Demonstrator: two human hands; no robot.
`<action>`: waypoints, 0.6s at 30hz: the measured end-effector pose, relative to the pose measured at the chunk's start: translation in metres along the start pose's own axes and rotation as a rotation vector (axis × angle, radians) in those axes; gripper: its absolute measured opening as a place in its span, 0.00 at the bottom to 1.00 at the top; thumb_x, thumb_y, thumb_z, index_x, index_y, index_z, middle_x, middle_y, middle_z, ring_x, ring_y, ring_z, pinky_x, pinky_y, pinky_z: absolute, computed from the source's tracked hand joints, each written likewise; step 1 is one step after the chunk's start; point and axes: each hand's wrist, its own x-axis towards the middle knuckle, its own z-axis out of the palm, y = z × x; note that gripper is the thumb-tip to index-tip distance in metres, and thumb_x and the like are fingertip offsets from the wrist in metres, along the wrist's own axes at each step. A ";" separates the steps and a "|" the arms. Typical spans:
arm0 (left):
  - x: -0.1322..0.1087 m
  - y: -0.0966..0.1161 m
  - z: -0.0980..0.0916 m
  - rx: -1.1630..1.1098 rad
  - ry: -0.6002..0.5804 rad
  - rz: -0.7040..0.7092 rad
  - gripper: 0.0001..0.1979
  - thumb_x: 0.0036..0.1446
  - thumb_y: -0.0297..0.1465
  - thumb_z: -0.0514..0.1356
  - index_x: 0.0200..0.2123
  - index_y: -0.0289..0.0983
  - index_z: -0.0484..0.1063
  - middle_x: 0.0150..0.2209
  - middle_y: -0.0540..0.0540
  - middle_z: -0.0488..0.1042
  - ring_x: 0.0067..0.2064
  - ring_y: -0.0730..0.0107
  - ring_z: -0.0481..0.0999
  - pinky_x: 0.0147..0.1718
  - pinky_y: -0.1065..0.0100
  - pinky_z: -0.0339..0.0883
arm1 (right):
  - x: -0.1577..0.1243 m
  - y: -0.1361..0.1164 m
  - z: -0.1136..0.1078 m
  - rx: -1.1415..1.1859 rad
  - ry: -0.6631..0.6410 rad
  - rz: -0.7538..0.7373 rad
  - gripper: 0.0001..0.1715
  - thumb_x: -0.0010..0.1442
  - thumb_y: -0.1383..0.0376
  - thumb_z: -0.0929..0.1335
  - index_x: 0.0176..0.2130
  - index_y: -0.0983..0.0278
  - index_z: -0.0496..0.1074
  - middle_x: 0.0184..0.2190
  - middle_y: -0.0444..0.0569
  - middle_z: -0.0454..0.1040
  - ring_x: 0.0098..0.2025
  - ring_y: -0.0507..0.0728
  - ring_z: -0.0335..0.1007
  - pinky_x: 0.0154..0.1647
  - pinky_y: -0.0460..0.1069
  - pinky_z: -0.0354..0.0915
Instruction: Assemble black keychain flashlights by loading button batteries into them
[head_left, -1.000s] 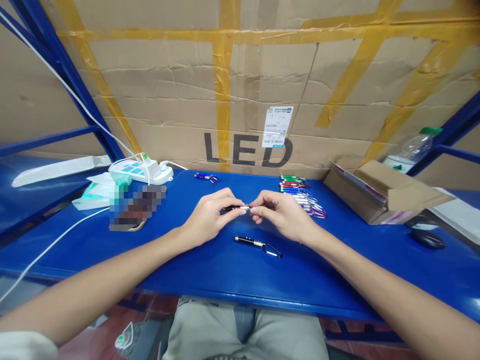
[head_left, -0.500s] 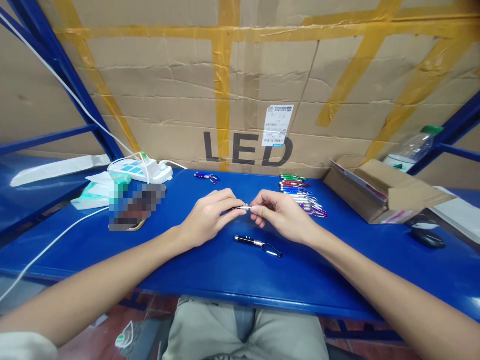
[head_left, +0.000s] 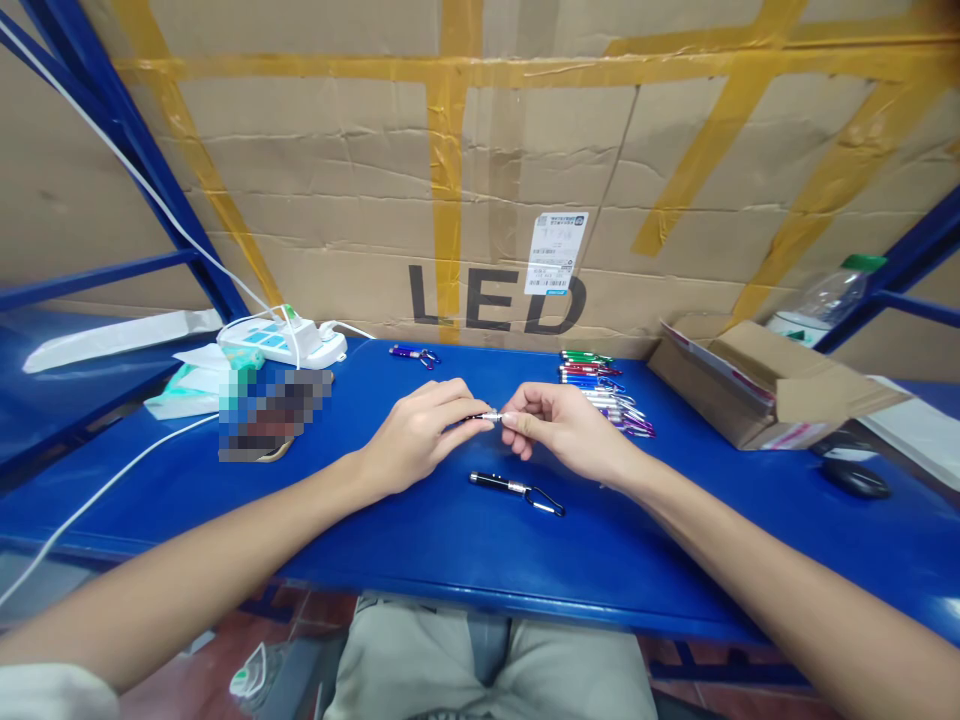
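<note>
My left hand is closed around a small black-and-silver keychain penlight, whose silver end points right. Thumb and forefinger of my right hand pinch that silver end, and the fingers hide part of it. Below the hands, a black keychain penlight with a carabiner clip lies on the blue table. To the right of my right hand, several penlights in green, red, blue, silver and purple lie in a row. One blue-purple penlight with a clip lies alone near the back edge.
At left are a power strip with white cables, a tissue pack and a blurred-out phone. An open cardboard box, a black mouse and a plastic bottle stand at right. A large taped carton walls the back.
</note>
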 end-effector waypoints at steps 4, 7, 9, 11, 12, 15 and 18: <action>0.001 0.003 0.003 -0.163 -0.012 -0.117 0.10 0.75 0.35 0.62 0.47 0.36 0.81 0.41 0.43 0.80 0.41 0.68 0.80 0.42 0.67 0.74 | 0.000 -0.004 -0.012 -0.089 -0.120 -0.025 0.21 0.67 0.48 0.74 0.39 0.62 0.73 0.34 0.48 0.81 0.33 0.55 0.76 0.37 0.51 0.73; 0.003 0.005 0.002 -0.216 -0.018 -0.189 0.10 0.73 0.35 0.63 0.47 0.36 0.82 0.40 0.44 0.80 0.40 0.67 0.79 0.41 0.67 0.73 | 0.001 -0.007 -0.029 -0.314 -0.107 -0.079 0.17 0.72 0.51 0.67 0.42 0.62 0.74 0.37 0.50 0.81 0.36 0.57 0.76 0.39 0.52 0.71; 0.005 0.005 0.001 -0.218 -0.019 -0.237 0.09 0.72 0.35 0.65 0.46 0.37 0.83 0.40 0.45 0.80 0.40 0.67 0.79 0.42 0.66 0.73 | 0.001 -0.008 -0.042 -0.607 -0.013 -0.142 0.12 0.73 0.57 0.66 0.43 0.62 0.74 0.38 0.50 0.80 0.38 0.58 0.75 0.40 0.52 0.67; 0.005 0.005 0.000 -0.217 -0.022 -0.282 0.09 0.72 0.36 0.65 0.46 0.37 0.83 0.40 0.45 0.80 0.40 0.67 0.79 0.42 0.66 0.72 | 0.000 -0.009 -0.052 -0.812 -0.011 -0.122 0.08 0.70 0.60 0.67 0.42 0.62 0.73 0.38 0.51 0.80 0.38 0.59 0.74 0.40 0.52 0.65; 0.006 0.005 -0.001 -0.219 -0.026 -0.301 0.09 0.71 0.36 0.66 0.45 0.38 0.84 0.40 0.45 0.80 0.40 0.66 0.78 0.42 0.65 0.72 | 0.000 -0.010 -0.056 -0.861 -0.052 -0.074 0.07 0.69 0.61 0.68 0.40 0.62 0.73 0.37 0.51 0.80 0.38 0.59 0.74 0.39 0.51 0.64; 0.006 0.004 0.000 -0.235 -0.043 -0.340 0.08 0.71 0.36 0.66 0.45 0.38 0.84 0.40 0.45 0.80 0.40 0.66 0.78 0.42 0.64 0.71 | -0.003 -0.014 -0.062 -0.895 -0.178 0.074 0.06 0.66 0.61 0.70 0.39 0.62 0.73 0.36 0.50 0.81 0.36 0.58 0.74 0.37 0.50 0.63; 0.006 0.003 0.001 -0.244 -0.050 -0.361 0.08 0.71 0.35 0.66 0.45 0.39 0.84 0.40 0.46 0.80 0.41 0.66 0.78 0.43 0.64 0.71 | -0.006 -0.018 -0.062 -0.903 -0.222 0.127 0.05 0.65 0.62 0.70 0.40 0.62 0.74 0.37 0.50 0.82 0.36 0.58 0.75 0.35 0.50 0.63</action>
